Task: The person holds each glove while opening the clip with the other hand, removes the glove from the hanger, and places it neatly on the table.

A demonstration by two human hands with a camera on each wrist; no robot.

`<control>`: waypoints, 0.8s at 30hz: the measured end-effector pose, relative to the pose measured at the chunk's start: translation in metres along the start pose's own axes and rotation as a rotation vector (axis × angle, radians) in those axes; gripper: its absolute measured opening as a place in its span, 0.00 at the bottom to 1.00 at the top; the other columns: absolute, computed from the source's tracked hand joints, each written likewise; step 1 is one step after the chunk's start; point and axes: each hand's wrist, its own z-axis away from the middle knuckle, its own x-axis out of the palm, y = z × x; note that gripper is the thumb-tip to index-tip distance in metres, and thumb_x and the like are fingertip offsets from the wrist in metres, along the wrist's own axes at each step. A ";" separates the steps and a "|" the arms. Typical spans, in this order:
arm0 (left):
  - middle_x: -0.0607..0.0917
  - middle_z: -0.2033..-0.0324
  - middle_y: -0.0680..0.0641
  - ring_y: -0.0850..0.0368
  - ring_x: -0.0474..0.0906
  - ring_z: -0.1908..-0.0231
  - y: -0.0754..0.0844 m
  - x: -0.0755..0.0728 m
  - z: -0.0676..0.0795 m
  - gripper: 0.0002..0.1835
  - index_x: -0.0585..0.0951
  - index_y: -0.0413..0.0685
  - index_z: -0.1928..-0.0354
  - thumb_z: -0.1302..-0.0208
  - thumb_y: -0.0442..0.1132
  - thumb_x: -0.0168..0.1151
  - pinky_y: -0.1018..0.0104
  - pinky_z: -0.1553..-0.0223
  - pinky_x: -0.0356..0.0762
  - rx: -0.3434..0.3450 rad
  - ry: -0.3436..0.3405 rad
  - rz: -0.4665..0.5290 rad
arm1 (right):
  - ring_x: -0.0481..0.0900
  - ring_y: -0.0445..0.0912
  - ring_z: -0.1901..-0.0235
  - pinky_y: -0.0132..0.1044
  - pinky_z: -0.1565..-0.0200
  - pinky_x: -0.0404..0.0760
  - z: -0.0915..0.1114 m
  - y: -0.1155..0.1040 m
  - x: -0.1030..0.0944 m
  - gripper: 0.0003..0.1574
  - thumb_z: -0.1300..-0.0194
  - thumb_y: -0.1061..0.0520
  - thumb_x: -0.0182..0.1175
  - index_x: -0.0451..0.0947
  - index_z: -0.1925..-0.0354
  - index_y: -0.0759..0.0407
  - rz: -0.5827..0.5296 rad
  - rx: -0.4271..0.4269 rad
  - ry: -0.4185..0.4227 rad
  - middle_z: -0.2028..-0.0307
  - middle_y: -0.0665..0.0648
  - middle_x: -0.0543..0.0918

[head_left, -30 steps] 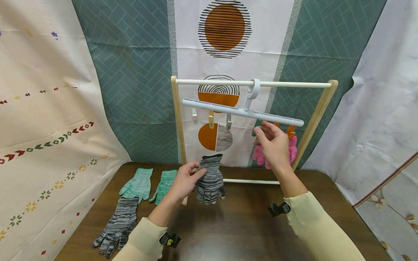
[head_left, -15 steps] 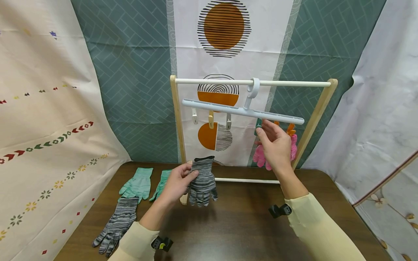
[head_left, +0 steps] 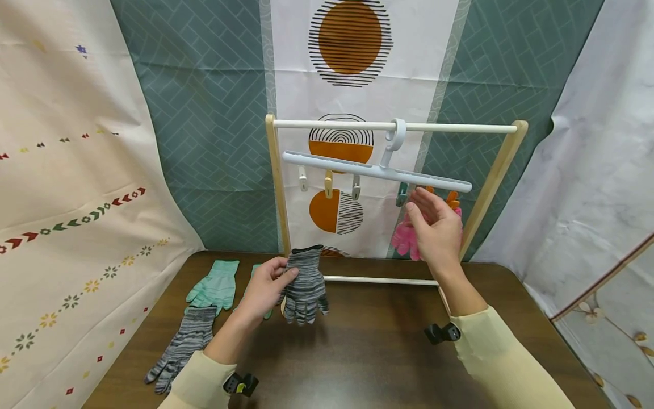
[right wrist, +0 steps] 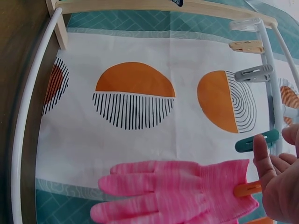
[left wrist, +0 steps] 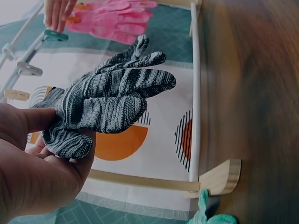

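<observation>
Between thumb and fingers my left hand pinches a black-and-grey striped knit glove near its cuff. That glove hangs fingers down, left of the middle of the head view, below the hanger. My right hand is raised under the right part of the pale blue clip hanger, its fingers loosely bent and holding nothing. Right by its fingertips is a dark green clip. Pink gloves hang behind that hand from orange clips, partly covered by it in the head view.
A white clip, a yellow clip and a grey clip hang along the hanger's left half. The hanger hooks over a wood-and-white rack. Mint gloves and another striped glove lie on the brown table at left.
My left hand has carried the striped glove leftward and slightly down. My right hand has come away from the green clip, a little to the right, so the clip now shows in full.
</observation>
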 end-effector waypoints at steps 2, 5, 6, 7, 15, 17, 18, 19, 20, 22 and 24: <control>0.91 0.57 0.44 0.52 0.82 0.58 -0.002 -0.004 0.002 0.13 0.81 0.38 0.43 0.19 0.40 0.61 0.58 0.53 0.77 -0.008 -0.001 -0.002 | 0.86 0.52 0.42 0.30 0.47 0.83 0.001 0.000 -0.001 0.24 0.26 0.59 0.68 0.81 0.36 0.66 0.018 -0.023 0.009 0.42 0.64 0.87; 0.91 0.57 0.44 0.52 0.83 0.58 -0.004 -0.009 0.005 0.14 0.81 0.37 0.44 0.19 0.41 0.60 0.59 0.52 0.78 -0.010 0.004 -0.007 | 0.86 0.53 0.43 0.29 0.49 0.83 0.004 0.001 -0.004 0.23 0.27 0.61 0.69 0.82 0.37 0.67 0.032 -0.058 0.011 0.43 0.66 0.87; 0.91 0.58 0.44 0.52 0.84 0.59 -0.004 -0.010 0.005 0.13 0.81 0.38 0.44 0.19 0.41 0.61 0.59 0.53 0.78 -0.011 0.010 -0.007 | 0.86 0.53 0.43 0.28 0.50 0.83 0.005 0.001 -0.005 0.23 0.27 0.62 0.69 0.82 0.37 0.67 0.035 -0.065 0.010 0.43 0.67 0.87; 0.91 0.58 0.44 0.52 0.84 0.59 -0.005 -0.012 0.006 0.13 0.81 0.37 0.44 0.19 0.41 0.61 0.60 0.53 0.79 -0.012 0.013 -0.007 | 0.87 0.52 0.43 0.28 0.50 0.83 0.006 0.002 -0.006 0.22 0.27 0.62 0.69 0.82 0.37 0.67 0.041 -0.073 0.007 0.44 0.67 0.87; 0.91 0.60 0.43 0.53 0.82 0.61 -0.009 -0.026 0.013 0.13 0.81 0.35 0.46 0.20 0.40 0.61 0.62 0.56 0.76 -0.014 0.039 -0.018 | 0.87 0.53 0.45 0.26 0.47 0.81 0.019 0.000 -0.015 0.22 0.27 0.63 0.69 0.82 0.38 0.66 0.131 -0.118 -0.042 0.44 0.60 0.88; 0.91 0.60 0.43 0.54 0.80 0.60 -0.010 -0.028 0.014 0.13 0.81 0.35 0.46 0.20 0.39 0.62 0.62 0.56 0.75 -0.030 0.043 -0.030 | 0.87 0.54 0.45 0.26 0.47 0.81 0.022 -0.001 -0.016 0.22 0.28 0.63 0.69 0.83 0.38 0.65 0.147 -0.131 -0.057 0.44 0.59 0.88; 0.90 0.59 0.43 0.55 0.80 0.59 -0.011 -0.030 0.014 0.14 0.80 0.35 0.45 0.20 0.40 0.61 0.62 0.55 0.75 -0.038 0.043 -0.039 | 0.87 0.54 0.46 0.26 0.47 0.81 0.023 -0.001 -0.017 0.22 0.28 0.63 0.69 0.83 0.37 0.64 0.155 -0.137 -0.064 0.44 0.59 0.88; 0.90 0.58 0.43 0.55 0.80 0.58 -0.011 -0.031 0.015 0.14 0.80 0.35 0.44 0.20 0.39 0.61 0.62 0.54 0.75 -0.046 0.043 -0.046 | 0.87 0.54 0.46 0.26 0.47 0.81 0.025 -0.002 -0.017 0.23 0.28 0.64 0.70 0.83 0.37 0.63 0.158 -0.142 -0.072 0.44 0.59 0.88; 0.90 0.56 0.43 0.55 0.80 0.57 -0.012 -0.032 0.016 0.14 0.79 0.34 0.44 0.20 0.39 0.61 0.61 0.53 0.75 -0.052 0.043 -0.055 | 0.88 0.54 0.47 0.26 0.47 0.81 0.027 -0.001 -0.018 0.23 0.29 0.64 0.70 0.83 0.37 0.63 0.164 -0.147 -0.080 0.43 0.59 0.88; 0.90 0.53 0.41 0.53 0.80 0.52 -0.014 -0.036 0.018 0.16 0.78 0.34 0.42 0.20 0.40 0.61 0.59 0.50 0.75 -0.065 0.034 -0.064 | 0.88 0.51 0.49 0.26 0.50 0.82 0.030 0.000 -0.019 0.24 0.30 0.64 0.71 0.83 0.37 0.62 0.183 -0.152 -0.096 0.43 0.59 0.88; 0.89 0.48 0.39 0.49 0.79 0.46 -0.017 -0.039 0.020 0.18 0.76 0.32 0.39 0.19 0.40 0.60 0.55 0.45 0.74 -0.074 0.018 -0.070 | 0.89 0.49 0.51 0.25 0.53 0.83 0.034 0.001 -0.021 0.25 0.31 0.65 0.72 0.83 0.37 0.61 0.200 -0.154 -0.115 0.43 0.59 0.88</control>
